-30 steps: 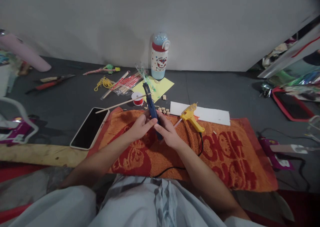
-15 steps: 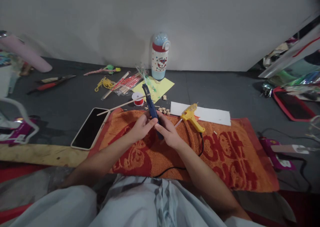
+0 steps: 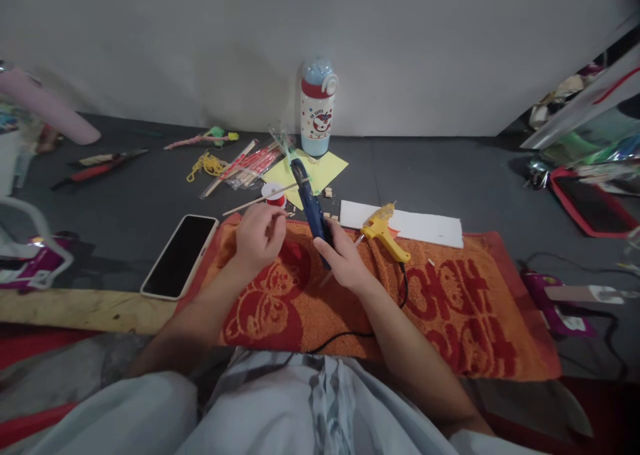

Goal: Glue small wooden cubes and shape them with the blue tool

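Note:
My right hand point(image 3: 345, 261) is wrapped round the handles of a blue-handled cutter point(image 3: 309, 195), whose jaws point away from me over the far edge of an orange and red towel point(image 3: 450, 308). A thin wooden stick point(image 3: 240, 207) runs from the left up to the jaws. My left hand point(image 3: 257, 238) hovers over the towel left of the cutter, fingers curled in a pinch at the stick. A yellow glue gun point(image 3: 383, 231) lies on the towel just right of my right hand, its black cord trailing toward me.
A phone point(image 3: 180, 255) lies face up left of the towel. A red thread spool point(image 3: 274, 196), small wooden bits point(image 3: 330, 217), yellow paper point(image 3: 327, 168), a white strip point(image 3: 425, 225) and a patterned bottle point(image 3: 317, 108) lie beyond. Red-handled pliers point(image 3: 100, 168) are far left, a wooden plank point(image 3: 75, 308) near left.
My left hand has left the cutter's handles and moved left to the stick. The stick's left end has shifted right, away from the phone. The cutter now tilts slightly further right.

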The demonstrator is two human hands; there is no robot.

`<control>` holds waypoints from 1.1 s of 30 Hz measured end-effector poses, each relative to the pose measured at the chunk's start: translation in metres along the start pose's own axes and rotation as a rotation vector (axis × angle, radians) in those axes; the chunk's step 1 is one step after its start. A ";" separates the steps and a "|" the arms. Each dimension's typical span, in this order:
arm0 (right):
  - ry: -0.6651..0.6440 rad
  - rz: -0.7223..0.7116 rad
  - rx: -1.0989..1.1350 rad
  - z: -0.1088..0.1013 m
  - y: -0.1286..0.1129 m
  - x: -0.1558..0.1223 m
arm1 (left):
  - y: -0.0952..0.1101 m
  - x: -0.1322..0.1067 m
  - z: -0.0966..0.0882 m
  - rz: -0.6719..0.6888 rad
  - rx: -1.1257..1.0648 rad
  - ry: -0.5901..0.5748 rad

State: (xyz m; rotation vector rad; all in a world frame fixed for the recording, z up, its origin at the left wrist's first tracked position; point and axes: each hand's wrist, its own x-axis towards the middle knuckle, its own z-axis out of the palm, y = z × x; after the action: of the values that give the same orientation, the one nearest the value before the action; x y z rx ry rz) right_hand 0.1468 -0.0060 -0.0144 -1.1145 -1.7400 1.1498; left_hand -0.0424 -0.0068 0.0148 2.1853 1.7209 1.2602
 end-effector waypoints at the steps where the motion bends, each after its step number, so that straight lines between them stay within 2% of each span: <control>1: -0.005 0.006 -0.012 -0.001 0.000 0.000 | -0.003 0.003 -0.003 0.060 0.087 0.091; 3: -0.028 0.011 -0.018 0.000 0.000 -0.001 | -0.011 0.008 -0.005 0.094 0.223 0.156; 7: -0.061 0.001 0.023 0.002 0.001 -0.002 | -0.027 0.012 -0.005 0.035 0.376 -0.025; 10: -0.066 -0.004 0.046 0.004 0.002 -0.002 | -0.033 0.010 -0.004 -0.014 0.394 -0.083; 25: -0.040 0.018 0.079 0.007 0.004 -0.002 | -0.009 0.007 -0.003 -0.187 0.224 -0.100; 33: -0.042 0.021 0.048 0.007 0.006 -0.001 | -0.006 0.005 0.002 -0.236 0.158 -0.078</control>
State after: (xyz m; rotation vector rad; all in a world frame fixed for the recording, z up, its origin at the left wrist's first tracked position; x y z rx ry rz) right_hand 0.1420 -0.0080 -0.0222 -1.0890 -1.7274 1.2300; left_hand -0.0456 0.0001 0.0136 2.0021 2.0369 1.0015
